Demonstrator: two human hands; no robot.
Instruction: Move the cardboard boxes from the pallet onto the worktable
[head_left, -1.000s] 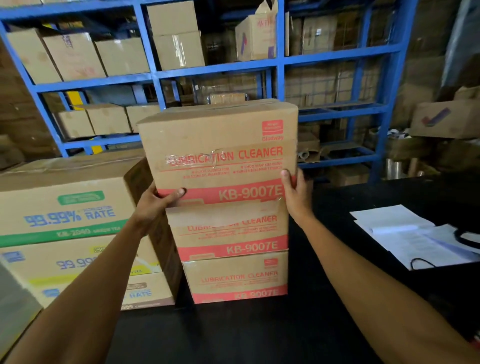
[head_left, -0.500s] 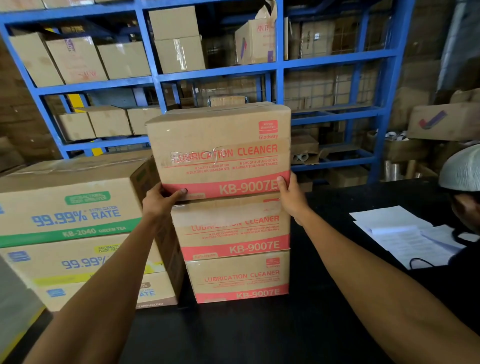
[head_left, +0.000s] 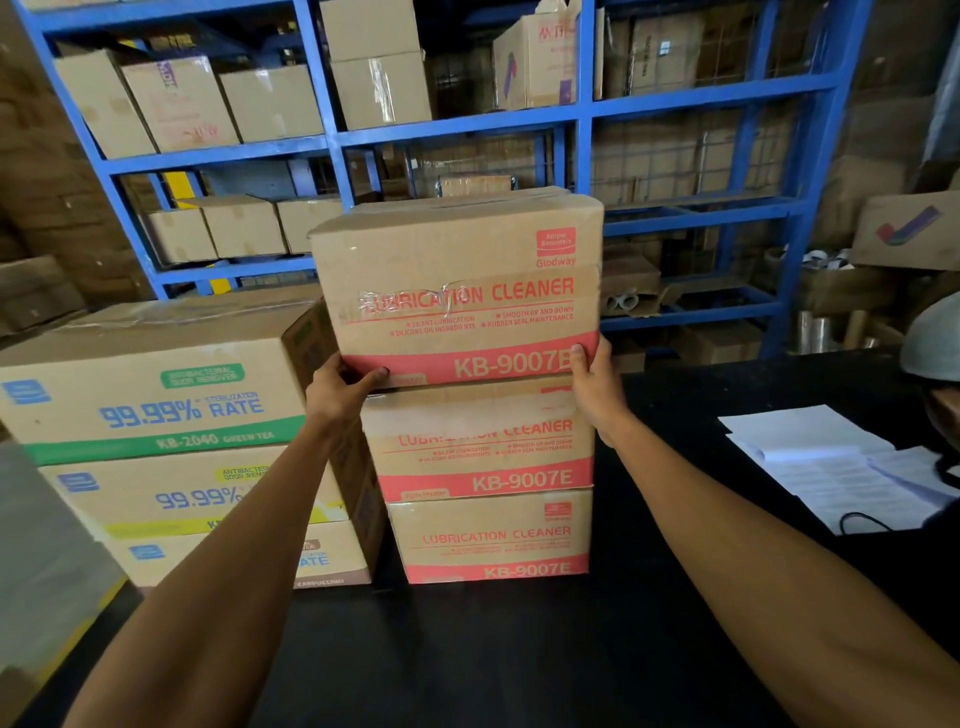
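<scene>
Two hands gripped the top box | our left hand (head_left: 340, 382) and right hand (head_left: 597, 387) clamped the lower corners of the top Lubrication Cleaner carton (head_left: 457, 291) | it sat on two matching cartons (head_left: 483, 499) on the black worktable (head_left: 467, 649) | green-tea cartons (head_left: 156, 415) just left.

1. The top box (head_left: 457, 283) sits on a middle box (head_left: 480, 441), which sits on a bottom box (head_left: 491, 538), centre frame, on the worktable (head_left: 519, 649).
2. A second stack of boxes (head_left: 156, 415) stands just left of it.
3. Papers (head_left: 826, 462) lie at right.
4. Shelving (head_left: 452, 130) runs across the top, behind the stacks.
</scene>
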